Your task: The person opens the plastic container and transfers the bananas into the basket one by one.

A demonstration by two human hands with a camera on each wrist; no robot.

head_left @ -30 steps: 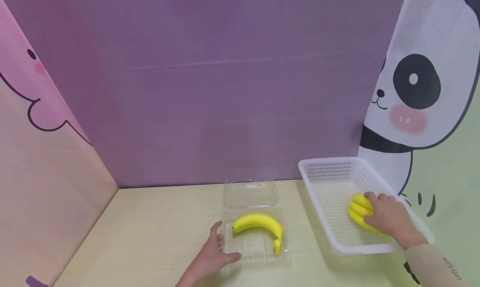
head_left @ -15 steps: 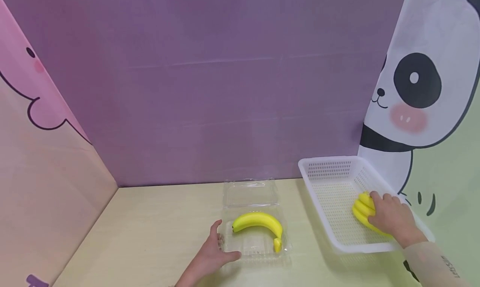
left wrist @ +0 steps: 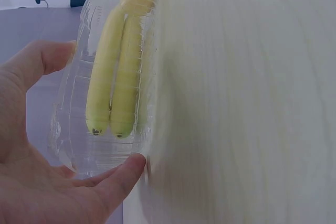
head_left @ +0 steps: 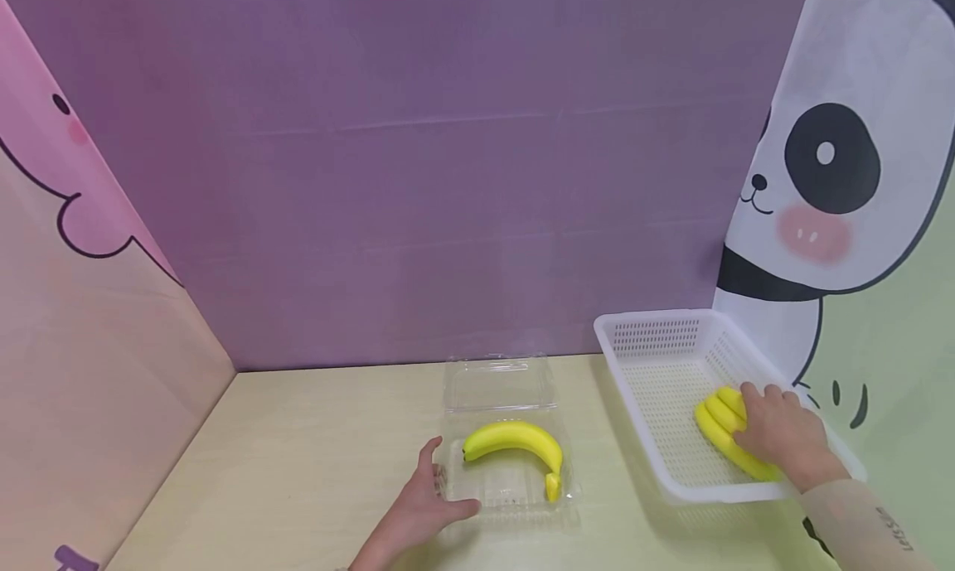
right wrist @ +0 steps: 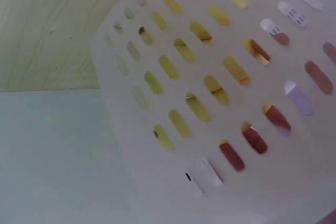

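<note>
A clear plastic clamshell box (head_left: 500, 492) lies on the table with its lid raised at the back. Inside it is a yellow banana pair (head_left: 515, 438); both bananas (left wrist: 113, 72) show through the wall in the left wrist view. My left hand (head_left: 418, 505) holds the box's near left corner between thumb and fingers. At the right, my right hand (head_left: 783, 430) reaches into a white perforated basket (head_left: 649, 397) and grips a bunch of bananas (head_left: 727, 430). Its fingers partly cover the bunch. The right wrist view shows yellow and reddish patches through the slots of the basket wall (right wrist: 157, 177).
The pale wooden table (head_left: 298, 455) extends left of the box. A purple backdrop (head_left: 448, 181) stands behind it. Printed panels flank both sides, with a panda panel (head_left: 831, 248) beside the basket.
My right hand and the bunch of bananas have shifted slightly right inside the basket, and the bunch has turned a little. My left hand and the box have stayed put.
</note>
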